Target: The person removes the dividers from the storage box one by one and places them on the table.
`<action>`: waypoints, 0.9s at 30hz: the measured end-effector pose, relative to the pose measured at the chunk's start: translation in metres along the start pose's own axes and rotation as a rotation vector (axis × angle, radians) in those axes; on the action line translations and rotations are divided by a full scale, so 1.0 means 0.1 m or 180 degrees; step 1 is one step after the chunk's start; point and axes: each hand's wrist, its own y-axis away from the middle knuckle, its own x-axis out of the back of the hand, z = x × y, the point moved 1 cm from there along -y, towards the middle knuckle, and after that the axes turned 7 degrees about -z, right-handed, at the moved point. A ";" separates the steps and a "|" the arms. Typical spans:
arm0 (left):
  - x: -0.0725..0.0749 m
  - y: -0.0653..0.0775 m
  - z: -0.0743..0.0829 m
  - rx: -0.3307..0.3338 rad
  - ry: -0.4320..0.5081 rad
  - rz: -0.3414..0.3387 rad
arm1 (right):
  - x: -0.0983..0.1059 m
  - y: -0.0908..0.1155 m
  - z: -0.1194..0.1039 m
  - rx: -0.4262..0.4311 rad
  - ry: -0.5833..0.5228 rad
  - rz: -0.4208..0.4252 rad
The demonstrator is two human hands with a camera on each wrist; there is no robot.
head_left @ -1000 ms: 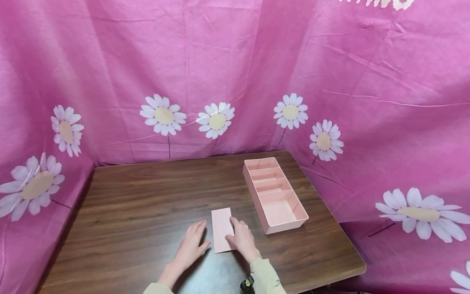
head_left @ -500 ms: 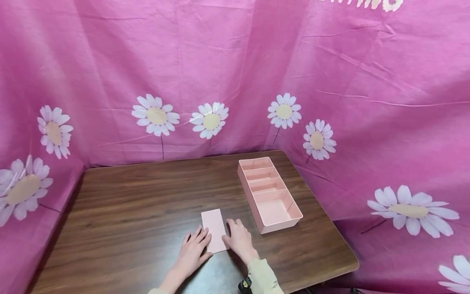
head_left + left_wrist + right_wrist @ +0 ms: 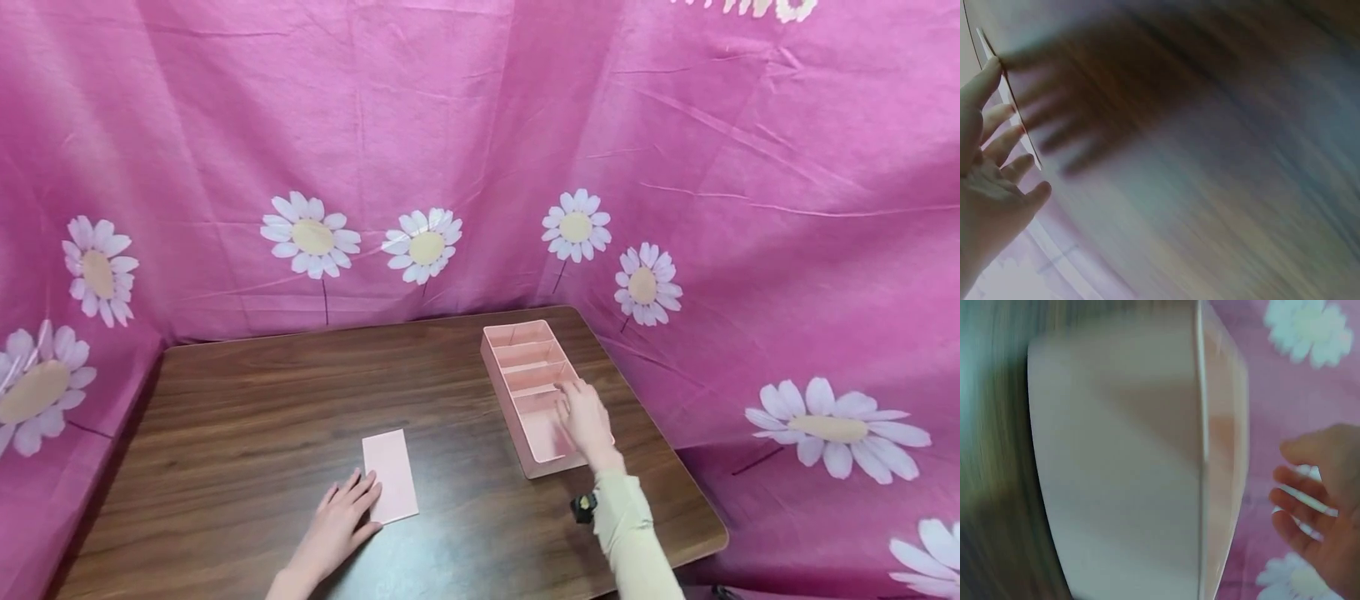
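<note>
A flat pink rectangular panel (image 3: 395,479) lies on the brown wood-grain table. My left hand (image 3: 333,523) rests at its left edge, fingers extended and spread, the fingertips overlapping the panel. In the left wrist view the left hand (image 3: 997,181) has its fingertips against the panel's thin edge. Over the large front compartment of a pink divided box (image 3: 504,398) hovers my right hand (image 3: 587,419), fingers slightly bent and holding nothing. The right wrist view has the box wall (image 3: 1116,462) close up, with the right hand (image 3: 1329,500) above its rim.
The box stands at the table's right side, its smaller compartments toward the back. Pink curtains (image 3: 450,108) with white daisies enclose the table (image 3: 255,417) behind and at both sides. A dark watch-like device (image 3: 583,508) is at the right wrist.
The panel has shifted left across the table with my left hand at its edge. My right hand has left the panel's side and moved right, over the box.
</note>
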 end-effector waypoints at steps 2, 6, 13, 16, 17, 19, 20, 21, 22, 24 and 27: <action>0.03 0.05 -0.06 0.0023 0.0009 0.0027 | 0.00 -0.06 0.20 0.0134 0.0085 -0.0206; 0.05 0.15 -0.17 -0.0183 -0.0092 0.0353 | -0.06 -0.14 0.44 0.0305 0.0171 -0.0565; 0.02 0.19 -0.23 -0.0348 -0.0225 0.0570 | -0.10 -0.25 0.59 0.0285 0.0266 -0.0663; 0.04 0.19 -0.22 -0.0329 -0.0179 0.0564 | -0.11 -0.29 0.60 0.0328 0.0296 -0.0617; 0.05 0.20 -0.22 -0.0328 -0.0170 0.0574 | -0.11 -0.30 0.60 0.0336 0.0313 -0.0612; 0.06 0.20 -0.23 -0.0336 -0.0159 0.0588 | -0.12 -0.32 0.61 0.0301 0.0306 -0.0633; 0.06 0.20 -0.23 -0.0349 -0.0160 0.0600 | -0.13 -0.33 0.61 0.0279 0.0320 -0.0646; 0.07 0.20 -0.24 -0.0359 -0.0177 0.0612 | -0.14 -0.33 0.62 0.0251 0.0335 -0.0666; 0.07 0.20 -0.24 -0.0368 -0.0196 0.0628 | -0.14 -0.33 0.62 0.0231 0.0336 -0.0691; 0.07 0.21 -0.26 -0.0384 -0.0241 0.0669 | -0.16 -0.34 0.63 0.0211 0.0325 -0.0703; 0.06 0.22 -0.28 -0.0408 -0.0303 0.0714 | -0.17 -0.34 0.64 0.0223 0.0274 -0.0683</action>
